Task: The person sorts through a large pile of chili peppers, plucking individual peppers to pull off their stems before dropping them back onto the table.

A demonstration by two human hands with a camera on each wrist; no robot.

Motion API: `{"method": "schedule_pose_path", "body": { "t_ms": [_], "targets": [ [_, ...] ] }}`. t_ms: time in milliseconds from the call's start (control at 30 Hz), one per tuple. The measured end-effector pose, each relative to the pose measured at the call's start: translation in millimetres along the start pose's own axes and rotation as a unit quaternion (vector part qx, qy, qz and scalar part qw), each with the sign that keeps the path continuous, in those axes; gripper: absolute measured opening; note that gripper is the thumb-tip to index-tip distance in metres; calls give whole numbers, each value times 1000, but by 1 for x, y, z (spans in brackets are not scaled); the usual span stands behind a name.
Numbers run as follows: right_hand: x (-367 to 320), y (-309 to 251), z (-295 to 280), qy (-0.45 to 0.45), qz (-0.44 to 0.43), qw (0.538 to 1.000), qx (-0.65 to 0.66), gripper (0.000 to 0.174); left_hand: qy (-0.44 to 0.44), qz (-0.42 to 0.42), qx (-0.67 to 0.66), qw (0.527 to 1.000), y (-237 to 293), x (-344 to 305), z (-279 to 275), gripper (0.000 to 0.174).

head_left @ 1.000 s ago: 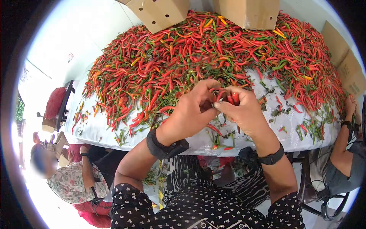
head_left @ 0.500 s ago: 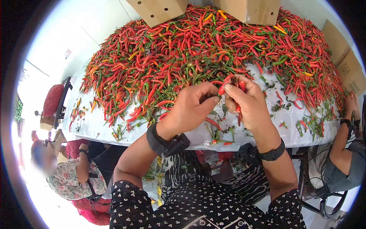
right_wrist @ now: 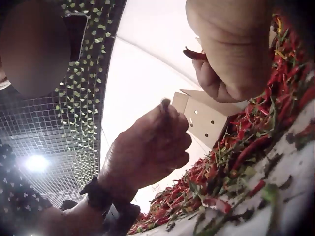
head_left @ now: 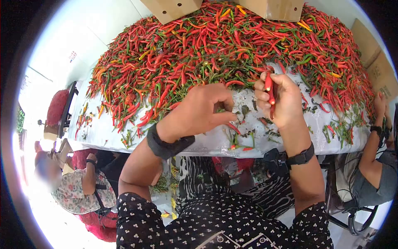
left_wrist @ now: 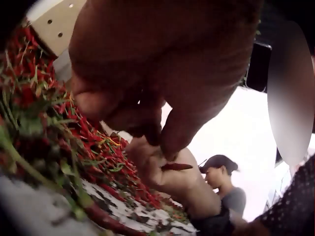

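Observation:
My right hand (head_left: 284, 101) curls round a few red chili peppers (head_left: 268, 83) above the front of the table. One pepper tip (right_wrist: 196, 54) sticks out past the fingers in the right wrist view. To its left hovers my left hand (head_left: 199, 110), thumb and forefinger bent and apart, with nothing visible between them. In the left wrist view the left hand (left_wrist: 162, 64) is dark and close to the camera, and behind it a red pepper (left_wrist: 177, 167) shows in the right hand. Beyond both hands spreads a big heap of red chili peppers (head_left: 166, 62), with green stems mixed in.
A white-covered table (head_left: 207, 139) carries the heap, plus loose stems and scraps (head_left: 342, 130). Cardboard boxes (head_left: 277, 9) stand at the back, with more cardboard (head_left: 381, 76) at the right. Another person (head_left: 85, 186) sits at left; another person's arm (head_left: 371, 159) reaches in at right.
The hands were together over a red pepper; now they are apart. The left has drawn away leftward, while the right has moved right and up with the peppers.

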State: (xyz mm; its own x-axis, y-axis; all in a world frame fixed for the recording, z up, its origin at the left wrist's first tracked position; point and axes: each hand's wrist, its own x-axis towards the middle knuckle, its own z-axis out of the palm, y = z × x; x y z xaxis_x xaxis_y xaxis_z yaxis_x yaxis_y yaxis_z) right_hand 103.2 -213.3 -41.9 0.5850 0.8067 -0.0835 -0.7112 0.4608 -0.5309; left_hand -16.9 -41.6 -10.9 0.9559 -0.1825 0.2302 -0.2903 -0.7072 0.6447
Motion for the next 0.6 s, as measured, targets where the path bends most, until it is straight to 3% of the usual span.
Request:
{"method": "schedule_pose_path", "body": {
  "t_ms": [133, 267, 367, 433, 533, 600],
  "targets": [
    [1, -1, -2, 40, -19, 998, -42, 19, -26, 61, 152, 986, -19, -11, 6, 12],
    [1, 3, -1, 79, -8, 994, -78, 18, -59, 27, 177, 982, -22, -15, 9, 10],
    [0, 2, 2, 89, -16, 993, -82, 18, -30, 14, 115, 993, -23, -11, 7, 11],
    [0, 2, 3, 98, -26, 991, -87, 17, 28, -64, -30, 997, -20, -9, 6, 13],
    [1, 3, 0, 94, -33, 987, -125, 18, 40, -134, -82, 987, -15, -6, 4, 14],
    [-1, 4, 2, 82, -32, 983, -160, 19, 53, -123, -88, 987, -11, -1, 5, 14]
  ]
}}
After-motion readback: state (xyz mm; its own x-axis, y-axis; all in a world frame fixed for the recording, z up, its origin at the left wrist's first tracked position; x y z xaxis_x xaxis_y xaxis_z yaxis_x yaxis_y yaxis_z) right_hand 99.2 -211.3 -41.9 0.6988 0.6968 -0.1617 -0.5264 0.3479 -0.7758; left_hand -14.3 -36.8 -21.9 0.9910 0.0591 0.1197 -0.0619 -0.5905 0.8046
